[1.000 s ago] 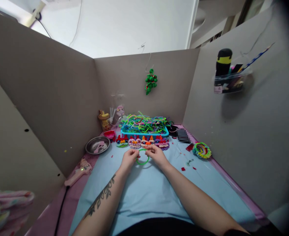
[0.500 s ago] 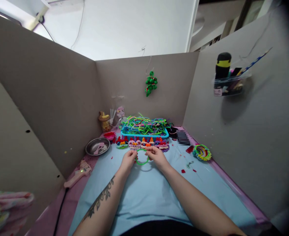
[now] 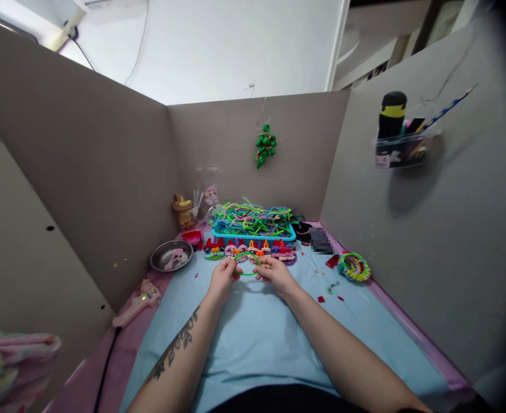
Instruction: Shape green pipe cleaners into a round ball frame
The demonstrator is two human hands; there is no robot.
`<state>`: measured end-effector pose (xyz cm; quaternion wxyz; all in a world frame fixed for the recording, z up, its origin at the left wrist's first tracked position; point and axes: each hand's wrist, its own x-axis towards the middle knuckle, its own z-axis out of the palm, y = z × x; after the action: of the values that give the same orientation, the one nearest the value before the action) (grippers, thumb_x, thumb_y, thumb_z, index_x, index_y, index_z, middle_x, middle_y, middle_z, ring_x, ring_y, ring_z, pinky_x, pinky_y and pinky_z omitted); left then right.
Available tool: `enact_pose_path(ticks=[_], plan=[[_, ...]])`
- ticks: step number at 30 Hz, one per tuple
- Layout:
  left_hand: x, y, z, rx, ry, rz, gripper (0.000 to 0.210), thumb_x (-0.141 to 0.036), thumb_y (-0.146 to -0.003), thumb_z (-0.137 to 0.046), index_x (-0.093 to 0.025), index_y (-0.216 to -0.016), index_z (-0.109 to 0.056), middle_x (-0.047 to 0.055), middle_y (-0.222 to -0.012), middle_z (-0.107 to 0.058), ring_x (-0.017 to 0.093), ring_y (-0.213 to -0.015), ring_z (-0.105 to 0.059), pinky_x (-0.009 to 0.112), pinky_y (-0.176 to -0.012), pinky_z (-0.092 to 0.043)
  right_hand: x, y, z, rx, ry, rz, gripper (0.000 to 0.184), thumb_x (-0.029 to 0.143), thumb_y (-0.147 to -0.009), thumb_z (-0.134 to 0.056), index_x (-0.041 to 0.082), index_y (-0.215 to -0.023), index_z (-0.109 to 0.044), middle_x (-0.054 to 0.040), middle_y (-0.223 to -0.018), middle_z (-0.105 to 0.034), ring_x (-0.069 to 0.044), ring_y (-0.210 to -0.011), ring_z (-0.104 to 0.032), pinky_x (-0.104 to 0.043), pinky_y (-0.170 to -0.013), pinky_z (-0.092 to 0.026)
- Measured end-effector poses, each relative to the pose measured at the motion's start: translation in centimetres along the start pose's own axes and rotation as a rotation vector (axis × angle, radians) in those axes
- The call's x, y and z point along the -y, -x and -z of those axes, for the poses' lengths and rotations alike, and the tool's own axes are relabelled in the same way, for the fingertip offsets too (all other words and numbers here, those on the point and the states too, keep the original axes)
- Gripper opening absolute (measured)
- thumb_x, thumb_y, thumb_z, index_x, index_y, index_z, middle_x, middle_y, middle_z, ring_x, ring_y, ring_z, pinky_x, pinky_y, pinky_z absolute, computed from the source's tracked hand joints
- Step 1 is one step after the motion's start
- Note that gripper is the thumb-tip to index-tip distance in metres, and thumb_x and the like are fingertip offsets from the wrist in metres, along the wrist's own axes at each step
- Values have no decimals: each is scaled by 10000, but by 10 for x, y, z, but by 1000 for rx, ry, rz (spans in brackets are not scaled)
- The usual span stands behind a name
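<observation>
A thin bright green ring [image 3: 248,274], which looks like a bent pipe cleaner, is held up above the blue cloth [image 3: 274,338]. My left hand [image 3: 224,275] pinches its left side, fingers closed. On the opposite side my right hand [image 3: 274,272] grips it between thumb and fingers. Just beyond the ring lies a row of several colourful fuzzy pieces [image 3: 283,253] in red, pink, orange and purple. Behind them stands a blue basket [image 3: 253,237] heaped with pipe cleaners [image 3: 253,218], mostly green.
At left are a metal bowl [image 3: 160,258] with small pink items and a pink glue gun [image 3: 136,307] with a black cord. A coiled yellow-green bundle [image 3: 354,267] and red scraps [image 3: 321,299] lie at right. Grey partitions [image 3: 218,137] enclose the table.
The green ring has tipped, its top now higher and its lower edge raised. My hands stay in nearly the same place, with fingers slightly shifted on it.
</observation>
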<state>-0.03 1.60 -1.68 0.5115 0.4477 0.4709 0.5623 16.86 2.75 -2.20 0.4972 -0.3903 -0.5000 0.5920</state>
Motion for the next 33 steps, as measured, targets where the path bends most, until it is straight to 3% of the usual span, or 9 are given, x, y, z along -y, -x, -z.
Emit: enact_pose_path(ticks=[4, 8, 12, 15, 20, 27, 33], plan=[[-3, 1, 2, 20, 22, 29, 420, -554, -627, -614, -159, -716, -501, 40, -714, -634, 108, -586, -546, 242, -597, -433, 1, -1, 1, -25, -4, -1, 368, 300, -557, -723, 156, -872, -598, -29, -710, -677, -115, -531, -591, -195, -455, -349], [-7, 4, 3, 81, -16, 60, 367, -499, -631, -629, -157, -719, -533, 50, -811, -640, 128, -699, -579, 216, -585, -406, 1, -4, 3, -129, -43, 10, 367, 298, -540, -724, 164, -851, -584, -25, -697, -668, -118, -521, -570, -210, -465, -353], [-6, 4, 4, 72, -158, 74, 334, -461, -598, -647, -150, -682, -562, 20, -687, -604, 134, -638, -558, 189, -486, -322, 0, -8, 8, -207, -80, 54, 356, 308, -524, -721, 169, -827, -594, -13, -629, -642, -108, -478, -512, -228, -465, -346], [-5, 4, 4, 109, -200, 60, 339, -467, -621, -626, -145, -722, -588, 34, -712, -613, 143, -657, -564, 187, -481, -310, 0, -9, 10, -202, -79, 70, 350, 314, -532, -712, 169, -829, -600, -22, -639, -642, -105, -468, -480, -232, -459, -328], [-10, 6, 1, 149, -191, -28, 446, -487, -666, -598, -164, -974, -606, 64, -897, -636, 148, -734, -558, 198, -534, -359, 3, -6, 8, -123, -4, 111, 277, 317, -572, -674, 165, -797, -622, -17, -635, -633, -90, -455, -431, -231, -459, -302], [-8, 6, 3, 202, -247, -62, 285, -417, -682, -608, -133, -696, -599, -6, -613, -549, 78, -503, -412, 196, -468, -267, 5, -3, 5, -83, 82, 133, 266, 338, -610, -647, 154, -802, -646, -14, -618, -631, -83, -455, -406, -225, -460, -283], [-4, 4, 2, 166, -171, -30, 287, -435, -683, -588, -156, -681, -523, -68, -484, -383, 58, -421, -293, 196, -420, -192, 2, -3, 4, -64, 30, 107, 350, 420, -652, -636, 174, -901, -632, -22, -734, -654, -77, -480, -421, -209, -450, -280]])
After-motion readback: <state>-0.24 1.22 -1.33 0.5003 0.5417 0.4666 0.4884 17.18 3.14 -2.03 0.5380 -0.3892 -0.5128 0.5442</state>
